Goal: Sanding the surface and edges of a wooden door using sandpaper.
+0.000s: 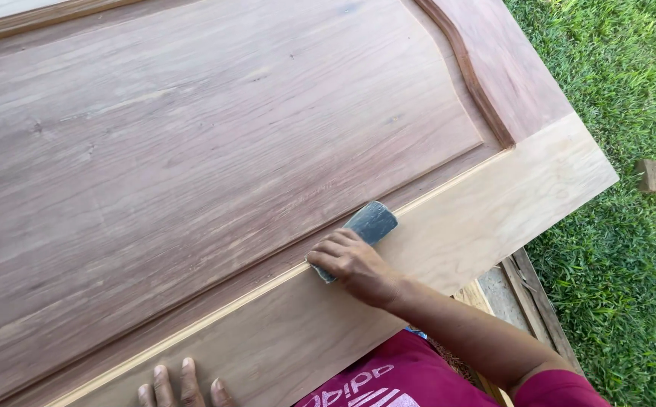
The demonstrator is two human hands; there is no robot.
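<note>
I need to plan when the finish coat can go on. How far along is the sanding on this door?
Looks done: the dark centre panel appears smooth and even. In hand: the right hand presses a grey sanding block along the moulded edge where panel meets the pale frame rail; the left hand rests flat on the rail. Probably left: the groove and rail beyond the block.

The wooden door (215,151) lies flat before me, its darker raised panel framed by a paler rail (494,203) along the near edge. On that rail rest a dark sanding pad (369,224) under my right hand (350,264) and the fingertips of my left hand (181,384). Beyond the door's corner is grass (614,249), with a small wooden block (650,175) on it.
</note>
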